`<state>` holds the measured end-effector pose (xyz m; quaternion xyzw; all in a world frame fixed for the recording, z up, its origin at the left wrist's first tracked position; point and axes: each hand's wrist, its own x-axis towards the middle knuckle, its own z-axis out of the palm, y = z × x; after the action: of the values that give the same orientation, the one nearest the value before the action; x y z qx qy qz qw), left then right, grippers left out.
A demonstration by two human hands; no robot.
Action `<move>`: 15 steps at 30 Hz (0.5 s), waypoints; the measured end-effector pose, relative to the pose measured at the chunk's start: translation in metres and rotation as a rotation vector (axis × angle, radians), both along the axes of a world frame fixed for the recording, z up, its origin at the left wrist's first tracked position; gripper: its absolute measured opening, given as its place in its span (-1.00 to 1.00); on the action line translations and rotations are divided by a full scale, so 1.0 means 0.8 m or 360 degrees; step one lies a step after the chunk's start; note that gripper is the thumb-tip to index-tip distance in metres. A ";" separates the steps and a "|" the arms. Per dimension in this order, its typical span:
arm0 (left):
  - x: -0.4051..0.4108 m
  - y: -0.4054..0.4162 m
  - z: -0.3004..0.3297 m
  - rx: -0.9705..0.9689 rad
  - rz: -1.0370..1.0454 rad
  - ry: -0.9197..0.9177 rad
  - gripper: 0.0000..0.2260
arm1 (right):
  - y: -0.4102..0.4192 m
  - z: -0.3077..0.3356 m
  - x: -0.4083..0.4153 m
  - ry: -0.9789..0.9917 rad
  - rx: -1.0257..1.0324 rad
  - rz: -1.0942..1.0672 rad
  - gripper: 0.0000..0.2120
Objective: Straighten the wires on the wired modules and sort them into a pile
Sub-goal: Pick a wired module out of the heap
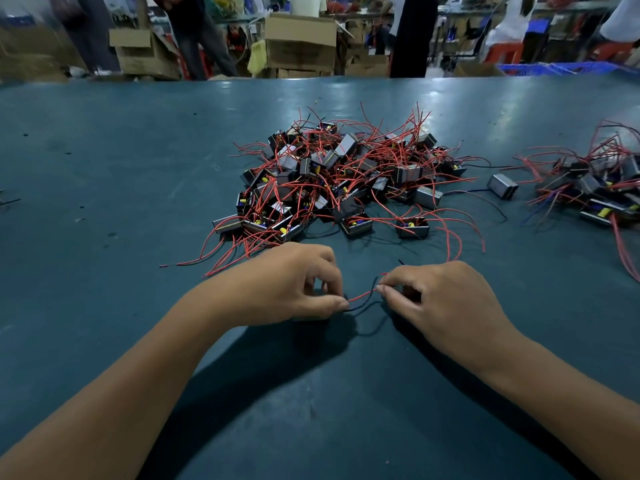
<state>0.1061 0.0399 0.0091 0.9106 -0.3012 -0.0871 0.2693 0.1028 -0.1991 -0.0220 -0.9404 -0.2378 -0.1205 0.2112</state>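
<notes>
Over the green table (pixel 104 168), the left hand (pixel 291 282) and right hand (pixel 440 306) each pinch an end of 2 wires (pixel 363 296) (1 red, 1 black) strung between them. Their module is hidden under the left hand. The big tangled pile (pixel 343 181) lies just beyond, a smaller pile (pixel 595 188) far right.

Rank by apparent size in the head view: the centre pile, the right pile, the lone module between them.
1. Centre pile, widest by far.
2. Right pile, smaller, but cut off by the frame edge, so its full extent is unsure.
3. Lone module, smallest.
</notes>
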 end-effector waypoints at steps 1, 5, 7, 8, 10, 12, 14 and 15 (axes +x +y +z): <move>-0.001 -0.004 -0.001 -0.0029 -0.0009 0.0009 -0.89 | 0.001 -0.001 0.001 -0.0017 0.0005 -0.0001 -0.78; -0.004 -0.015 -0.007 -0.0024 -0.0072 0.0049 -0.89 | -0.005 0.001 0.003 0.0016 0.0117 0.0089 -0.84; -0.002 -0.015 -0.009 0.0027 -0.0044 0.0016 -0.87 | -0.016 0.010 0.007 0.0036 0.0331 0.0122 -0.89; -0.001 -0.013 -0.010 0.0027 -0.0007 0.0007 -0.88 | -0.024 0.015 0.012 -0.0012 0.0476 0.0083 -0.90; 0.000 -0.008 -0.010 0.0011 0.0047 -0.0002 -0.90 | -0.039 0.025 0.023 -0.0148 0.0695 -0.0048 -0.89; 0.001 -0.003 -0.010 0.0028 0.0064 -0.0049 -0.95 | -0.049 0.029 0.031 -0.0147 0.0740 -0.0128 -0.88; 0.003 0.001 -0.010 0.0029 0.0064 -0.0045 -0.97 | -0.051 0.028 0.035 -0.0070 0.0702 -0.0121 -0.88; 0.003 0.003 -0.010 0.0015 0.0061 -0.0024 -0.94 | -0.051 0.027 0.035 -0.0030 0.0668 -0.0098 -0.87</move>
<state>0.1087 0.0424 0.0014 0.9181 -0.2853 -0.0764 0.2643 0.1309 -0.2398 -0.0007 -0.8815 -0.1806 -0.1827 0.3962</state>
